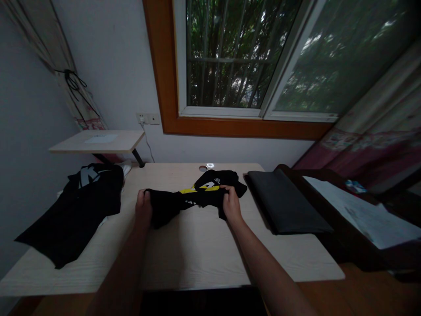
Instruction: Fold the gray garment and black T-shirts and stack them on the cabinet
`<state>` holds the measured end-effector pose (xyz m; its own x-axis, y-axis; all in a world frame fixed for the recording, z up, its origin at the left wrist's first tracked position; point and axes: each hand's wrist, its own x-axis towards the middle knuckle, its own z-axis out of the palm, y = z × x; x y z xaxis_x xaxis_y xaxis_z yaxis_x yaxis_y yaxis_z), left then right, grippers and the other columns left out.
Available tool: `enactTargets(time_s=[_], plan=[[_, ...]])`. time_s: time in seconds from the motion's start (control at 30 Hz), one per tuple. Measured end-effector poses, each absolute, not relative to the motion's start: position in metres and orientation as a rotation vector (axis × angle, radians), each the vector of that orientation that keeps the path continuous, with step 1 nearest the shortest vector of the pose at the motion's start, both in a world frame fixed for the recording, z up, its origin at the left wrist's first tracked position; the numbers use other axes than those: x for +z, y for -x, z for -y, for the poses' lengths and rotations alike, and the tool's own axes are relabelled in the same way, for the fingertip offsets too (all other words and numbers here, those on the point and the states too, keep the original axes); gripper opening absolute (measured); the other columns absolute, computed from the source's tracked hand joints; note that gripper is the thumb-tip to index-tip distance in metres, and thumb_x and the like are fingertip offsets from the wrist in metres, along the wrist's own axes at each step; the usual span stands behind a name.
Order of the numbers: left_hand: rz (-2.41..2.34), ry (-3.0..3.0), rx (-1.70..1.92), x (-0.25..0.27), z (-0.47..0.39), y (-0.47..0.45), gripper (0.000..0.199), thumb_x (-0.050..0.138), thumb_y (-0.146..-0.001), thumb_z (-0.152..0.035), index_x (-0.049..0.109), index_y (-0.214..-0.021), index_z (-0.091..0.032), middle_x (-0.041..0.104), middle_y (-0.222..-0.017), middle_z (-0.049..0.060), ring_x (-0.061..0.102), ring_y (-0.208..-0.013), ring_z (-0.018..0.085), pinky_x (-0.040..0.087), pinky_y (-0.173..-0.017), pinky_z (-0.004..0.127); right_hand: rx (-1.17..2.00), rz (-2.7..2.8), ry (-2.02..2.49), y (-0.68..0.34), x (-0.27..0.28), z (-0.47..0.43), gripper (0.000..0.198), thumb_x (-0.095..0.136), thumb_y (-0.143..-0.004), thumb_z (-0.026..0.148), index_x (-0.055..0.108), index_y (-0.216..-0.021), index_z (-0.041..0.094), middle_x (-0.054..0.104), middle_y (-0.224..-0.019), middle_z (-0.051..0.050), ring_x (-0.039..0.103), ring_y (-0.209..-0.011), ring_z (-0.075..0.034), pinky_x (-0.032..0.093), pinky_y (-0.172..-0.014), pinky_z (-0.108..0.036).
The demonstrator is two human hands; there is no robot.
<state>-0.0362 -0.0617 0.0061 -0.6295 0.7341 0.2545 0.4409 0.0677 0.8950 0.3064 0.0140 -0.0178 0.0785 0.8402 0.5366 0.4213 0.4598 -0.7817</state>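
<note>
A black garment with yellow and white patches (207, 199) is stretched between my hands above the desk. My left hand (144, 207) is closed on its left end, the fingers wrapped round the cloth. At the right, my right hand (231, 204) pinches it near the yellow strip. Part of the cloth bunches up beyond the right hand, with a small white logo on it. The garment's exact kind cannot be made out while it is gathered like this.
Another black garment (82, 210) with a grey print lies on the left of the wooden desk (197, 263). Behind it stands a small raised shelf (121, 141). A flat black folder-like case (286, 202) lies at the right, beside a dark surface with papers (365, 215).
</note>
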Motion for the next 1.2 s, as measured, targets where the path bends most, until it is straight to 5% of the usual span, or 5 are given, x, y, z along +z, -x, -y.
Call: enactTargets(time_s=[0.57,0.87,1.2], plan=[[-2.063,-1.224,1.552,0.008,0.062,0.038,0.028,0.039,-0.097,-0.045,0.058,-0.097,-0.024,0.064,-0.090,0.001,0.061,-0.089,0.022,0.049,-0.083,0.034,0.483,1.568,1.193,-0.307,-0.015,-0.013,0.024,0.036,-0.085,0.018,0.051,-0.103,0.023,0.069,-0.116,-0.011,0.062,-0.113,-0.024,0.045,-0.103,-0.045],[-1.842,-1.505,1.511,0.009,0.070,0.025,0.033,0.037,-0.099,-0.040,0.063,-0.110,-0.023,0.072,-0.110,0.005,0.064,-0.109,0.023,0.046,-0.100,0.038,0.343,1.779,1.301,-0.303,-0.021,-0.017,0.029,0.036,-0.084,0.011,0.050,-0.107,0.022,0.064,-0.128,-0.012,0.057,-0.120,-0.026,0.044,-0.107,-0.046],[-1.822,-1.806,1.228,0.005,0.072,0.016,0.030,0.044,-0.096,-0.036,0.062,-0.117,-0.024,0.068,-0.117,0.007,0.063,-0.112,0.025,0.047,-0.101,0.041,0.296,1.828,1.399,-0.302,-0.014,-0.015,0.034,0.038,-0.084,0.007,0.056,-0.109,0.021,0.068,-0.122,-0.009,0.059,-0.116,-0.024,0.046,-0.105,-0.040]])
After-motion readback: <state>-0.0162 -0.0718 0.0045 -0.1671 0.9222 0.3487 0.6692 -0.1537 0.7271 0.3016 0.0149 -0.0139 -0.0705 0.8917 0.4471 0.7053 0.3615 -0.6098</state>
